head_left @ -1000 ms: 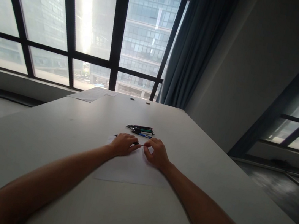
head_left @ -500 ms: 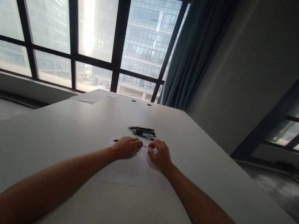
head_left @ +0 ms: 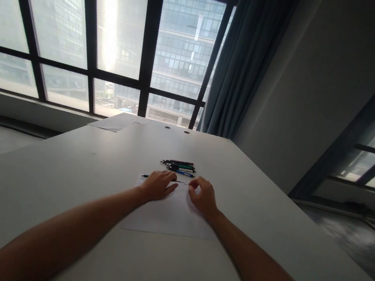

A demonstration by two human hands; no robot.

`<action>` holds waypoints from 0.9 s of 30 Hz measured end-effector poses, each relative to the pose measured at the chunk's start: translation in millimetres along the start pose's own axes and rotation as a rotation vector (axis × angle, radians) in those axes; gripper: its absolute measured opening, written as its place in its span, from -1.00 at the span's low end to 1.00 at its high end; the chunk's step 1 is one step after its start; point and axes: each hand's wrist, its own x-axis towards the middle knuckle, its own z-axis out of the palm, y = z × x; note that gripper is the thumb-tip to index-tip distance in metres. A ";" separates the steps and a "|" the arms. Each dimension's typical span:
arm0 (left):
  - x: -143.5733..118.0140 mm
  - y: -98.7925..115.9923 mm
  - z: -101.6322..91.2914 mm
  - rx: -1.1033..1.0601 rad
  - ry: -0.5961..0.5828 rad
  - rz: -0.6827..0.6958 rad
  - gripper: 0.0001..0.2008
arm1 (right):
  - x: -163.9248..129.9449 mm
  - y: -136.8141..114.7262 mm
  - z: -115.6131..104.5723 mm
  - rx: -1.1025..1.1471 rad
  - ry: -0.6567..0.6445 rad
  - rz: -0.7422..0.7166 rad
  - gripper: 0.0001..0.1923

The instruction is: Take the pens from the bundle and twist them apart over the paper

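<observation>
The left hand (head_left: 157, 186) lies flat over a thin dark pen (head_left: 147, 176), fingers pressing it onto the white sheet (head_left: 169, 215); only its tip pokes out at nine o'clock. It looks light, stiff and prone to roll, best pinched mid-barrel. At three o'clock the right hand (head_left: 202, 195) curls with thumb and forefinger pinched narrow, perhaps on a cap or refill, too small to tell. At twelve o'clock more pens (head_left: 178, 166) lie bunched on the worktop (head_left: 58, 176), their number unclear.
</observation>
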 end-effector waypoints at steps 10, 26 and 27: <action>-0.7 -2.6 8.0 -0.015 0.120 0.176 -0.73 | 2.1 -9.5 -1.9 0.064 -0.050 -0.203 -0.94; -1.7 -3.4 3.3 -0.049 0.071 0.190 -0.76 | 3.2 -10.2 -2.1 0.065 -0.078 -0.173 -0.95; -1.8 -3.5 3.4 -0.051 0.067 0.189 -0.76 | 3.3 -10.1 -2.1 0.066 -0.091 -0.169 -0.95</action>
